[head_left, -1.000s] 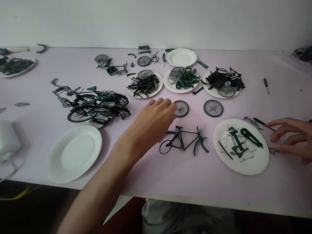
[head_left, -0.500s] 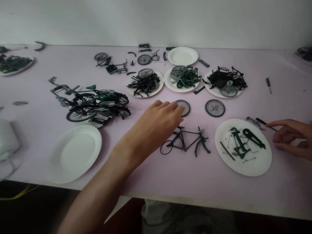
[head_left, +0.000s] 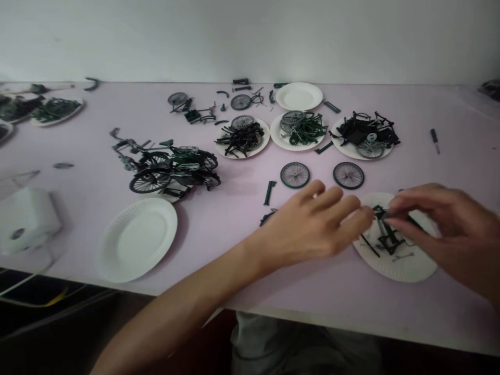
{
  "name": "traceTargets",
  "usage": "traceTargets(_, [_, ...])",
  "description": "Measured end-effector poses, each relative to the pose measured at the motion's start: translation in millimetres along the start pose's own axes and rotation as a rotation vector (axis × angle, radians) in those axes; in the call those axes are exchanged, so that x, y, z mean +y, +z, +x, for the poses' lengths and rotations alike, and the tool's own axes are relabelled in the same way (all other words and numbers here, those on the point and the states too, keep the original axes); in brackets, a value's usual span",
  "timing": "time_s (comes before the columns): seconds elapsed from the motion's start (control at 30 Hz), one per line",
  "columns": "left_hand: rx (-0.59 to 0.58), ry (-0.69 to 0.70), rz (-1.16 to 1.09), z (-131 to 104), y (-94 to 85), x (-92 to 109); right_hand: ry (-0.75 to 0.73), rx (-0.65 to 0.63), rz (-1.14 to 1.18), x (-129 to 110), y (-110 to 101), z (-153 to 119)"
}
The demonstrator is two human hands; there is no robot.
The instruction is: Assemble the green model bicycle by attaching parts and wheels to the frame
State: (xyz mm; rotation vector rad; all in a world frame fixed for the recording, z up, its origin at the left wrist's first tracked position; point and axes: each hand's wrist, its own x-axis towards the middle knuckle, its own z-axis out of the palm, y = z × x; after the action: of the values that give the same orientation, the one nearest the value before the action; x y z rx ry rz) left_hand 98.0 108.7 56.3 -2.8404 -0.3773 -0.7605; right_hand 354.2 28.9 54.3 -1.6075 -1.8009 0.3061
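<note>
My right hand (head_left: 449, 224) pinches a small dark part (head_left: 390, 214) between thumb and fingers, above a white paper plate (head_left: 406, 273). My left hand (head_left: 324, 221) reaches in from the left with its fingers curled, index fingertip close to that part; its thumb and whatever it grips are hidden. On the plate lie a dark green model frame piece (head_left: 388, 237), a thin black rod (head_left: 370, 246) and small metal bits. The left hand covers most of a toy bicycle frame (head_left: 269, 216). Behind the hands lie two spoked wheels, a left wheel (head_left: 295, 175) and a right wheel (head_left: 348, 175).
A green bar (head_left: 269, 192) lies left of the wheels. Assembled model bicycles (head_left: 172, 166) stand at left behind an empty paper plate (head_left: 136, 239). Plates of parts (head_left: 242, 136) line the back. A screwdriver (head_left: 435, 140) lies at right, a white device (head_left: 29, 221) at far left.
My left hand has moved right, from the left wheel towards the parts plate. My right hand has come left over the plate with the small part. The green bar now shows. The view has shifted left.
</note>
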Motion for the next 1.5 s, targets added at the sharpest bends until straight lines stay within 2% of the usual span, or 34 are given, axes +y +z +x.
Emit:
traceTargets(0.1, [0.069,0.029,-0.055,3.3,5.5,17.7,-0.096,-0.086,0.284,-11.6,23.6,-12.6])
traceTargets(0.17, [0.086,0.038,-0.083,4.0,6.8,23.8,-0.076,-0.063,0.386,-15.3,31.6,-16.2])
traceTargets(0.27, [0.058,0.024,-0.094,3.9,7.0,26.0,0.003,-0.013,0.482,-19.5,34.0,-13.9])
traceTargets(0.4, [-0.039,-0.003,-0.117,3.2,5.2,24.4,0.085,-0.059,0.546,-22.7,30.2,-6.5])
traceTargets(0.5, [-0.153,-0.031,-0.162,2.7,-1.0,21.0,0.092,-0.117,0.529,-24.0,28.2,-3.9])
traceTargets(0.6, [-0.260,-0.090,-0.272,0.5,-12.1,12.1,0.066,-0.121,0.498,-23.3,27.8,-4.7])
traceTargets(0.73, [-0.266,-0.271,-0.473,-6.8,-29.6,-7.8,-0.035,-0.090,0.376,-14.6,28.1,-7.6])
traceTargets(0.83, [-0.252,-0.346,-0.585,-12.4,-42.1,-21.8,-0.133,-0.093,0.259,-6.0,27.7,-8.1])
traceTargets(0.93, [-0.345,-0.374,-0.646,-15.9,-50.4,-28.6,-0.207,-0.101,0.214,-1.5,25.8,-6.4])
traceTargets(1.1, [-0.525,-0.327,-0.721,-20.9,-48.9,-27.3,-0.287,-0.118,0.105,-4.2,21.0,-1.4])
traceTargets(1.5, [-0.649,-0.376,-0.671,-23.7,-43.0,-22.6,-0.382,-0.120,0.062,-3.3,24.1,4.0])
